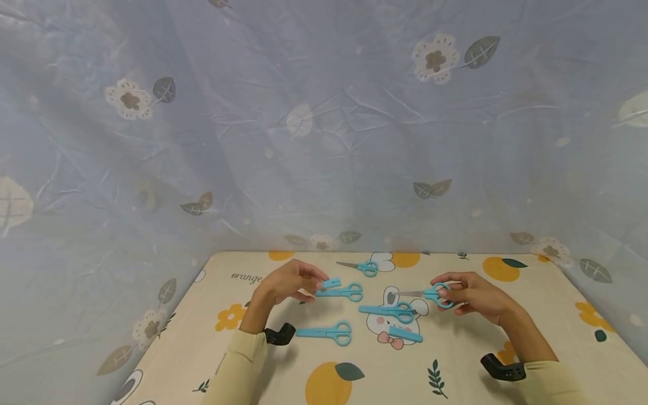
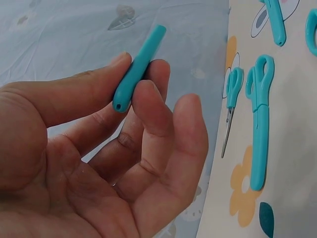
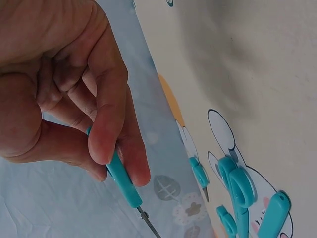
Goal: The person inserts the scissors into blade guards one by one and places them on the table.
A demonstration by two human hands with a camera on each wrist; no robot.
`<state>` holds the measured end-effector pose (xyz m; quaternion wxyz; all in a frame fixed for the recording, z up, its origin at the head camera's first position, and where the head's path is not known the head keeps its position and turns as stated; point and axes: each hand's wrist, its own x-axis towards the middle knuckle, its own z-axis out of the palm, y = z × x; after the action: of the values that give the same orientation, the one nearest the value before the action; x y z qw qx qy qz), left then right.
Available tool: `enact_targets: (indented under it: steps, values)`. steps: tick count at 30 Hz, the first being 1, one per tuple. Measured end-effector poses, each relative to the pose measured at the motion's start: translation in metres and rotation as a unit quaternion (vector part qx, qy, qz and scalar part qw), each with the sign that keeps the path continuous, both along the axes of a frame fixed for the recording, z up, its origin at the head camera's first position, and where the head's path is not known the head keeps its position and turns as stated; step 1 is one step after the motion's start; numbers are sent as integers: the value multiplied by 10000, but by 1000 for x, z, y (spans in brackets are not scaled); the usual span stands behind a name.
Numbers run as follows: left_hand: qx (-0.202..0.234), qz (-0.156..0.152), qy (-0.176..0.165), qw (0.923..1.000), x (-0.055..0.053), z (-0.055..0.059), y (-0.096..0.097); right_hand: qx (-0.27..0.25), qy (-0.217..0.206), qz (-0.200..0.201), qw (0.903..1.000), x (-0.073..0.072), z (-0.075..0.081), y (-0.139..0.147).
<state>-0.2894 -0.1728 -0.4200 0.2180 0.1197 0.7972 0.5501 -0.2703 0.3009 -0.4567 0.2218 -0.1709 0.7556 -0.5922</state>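
My left hand (image 1: 291,279) pinches a light-blue scissor cover (image 2: 138,69) between thumb and fingertips, above the table. On the other side, my right hand (image 1: 478,295) holds a pair of scissors (image 1: 432,294) by its blue handle, the bare blades pointing left toward the cover. Scissors and cover are well apart. Below and near the left hand lie covered scissors (image 1: 352,292). Another covered pair (image 1: 390,311) lies between the hands, with a loose blue cover (image 1: 406,334) just in front of it. In the right wrist view the blade tips run out of frame.
Bare-bladed scissors (image 1: 368,268) lie near the table's back edge. A further covered pair (image 1: 329,333) lies at the front left, near the left wrist's black camera (image 1: 280,334). The printed tablecloth (image 1: 283,377) meets a hanging grey-blue curtain (image 1: 324,185) behind.
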Motion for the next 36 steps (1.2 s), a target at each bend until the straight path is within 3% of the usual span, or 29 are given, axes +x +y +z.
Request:
enact_targets:
  steps: [20, 36]
  values:
    - [-21, -362, 15, 9993, 4, -8, 9, -5, -81, 13, 10000, 2, -3, -20]
    - [-7, -519, 36, 9986, 5, -2, 25, -32, 10, -46, 10000, 0, 0, -33]
